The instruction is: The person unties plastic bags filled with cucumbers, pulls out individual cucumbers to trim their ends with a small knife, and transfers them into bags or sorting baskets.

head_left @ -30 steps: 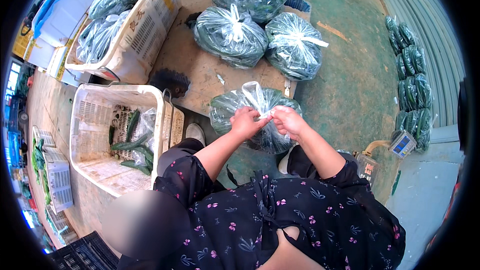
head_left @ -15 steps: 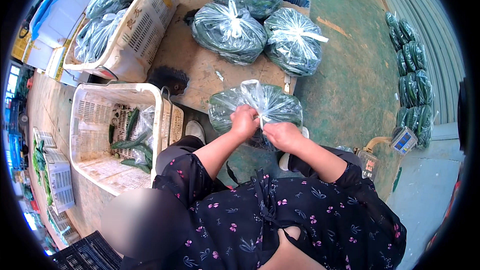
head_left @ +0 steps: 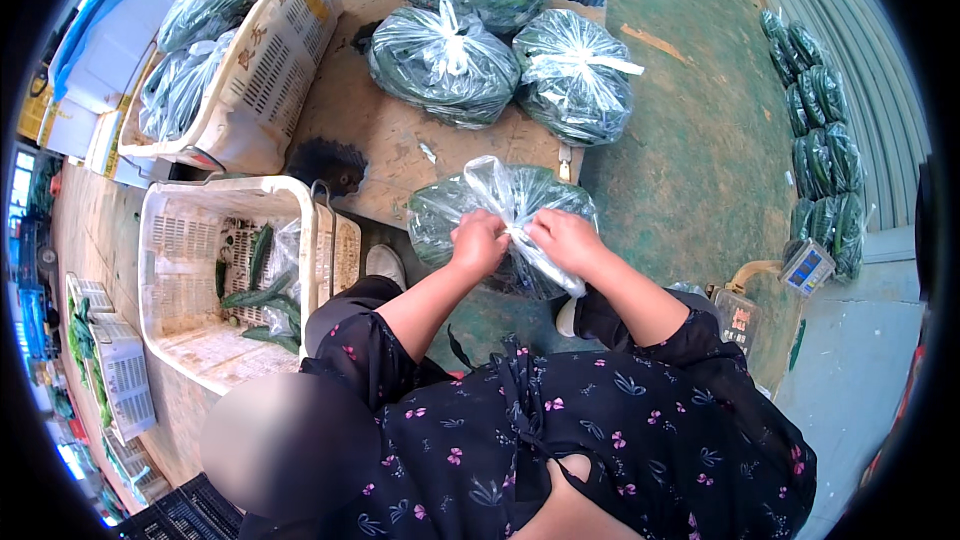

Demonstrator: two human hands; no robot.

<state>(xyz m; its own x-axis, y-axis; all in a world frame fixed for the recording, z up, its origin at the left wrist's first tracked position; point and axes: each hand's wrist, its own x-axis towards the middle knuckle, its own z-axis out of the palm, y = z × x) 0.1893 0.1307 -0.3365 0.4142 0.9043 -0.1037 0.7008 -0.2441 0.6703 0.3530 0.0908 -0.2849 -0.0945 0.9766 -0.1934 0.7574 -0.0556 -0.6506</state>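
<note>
In front of me a clear plastic bag of cucumbers [head_left: 440,210] rests at the near edge of a worn board [head_left: 350,125]. My left hand [head_left: 480,242] is closed on the left side of the bag's gathered neck. My right hand [head_left: 562,240] pinches the neck from the right, and a twisted white end of plastic hangs down below it. The fingertips of both hands almost meet at the knot area; whether the knot is tied is hidden by them. Behind stand three tied bags of cucumbers, the closest being a bag [head_left: 440,70] with a white knot on top.
To my left, a dirty white crate [head_left: 155,270] holds a few loose cucumbers [head_left: 262,255]. Beyond it a second crate [head_left: 270,60] is full of bagged produce. A weighing scale [head_left: 800,268] stands at the right, near several bagged cucumbers [head_left: 825,160] along the wall.
My right hand has moved slightly up, and a long twisted end of the bag now hangs below it. Both hands stay at the neck. The whole view has shifted a little.
</note>
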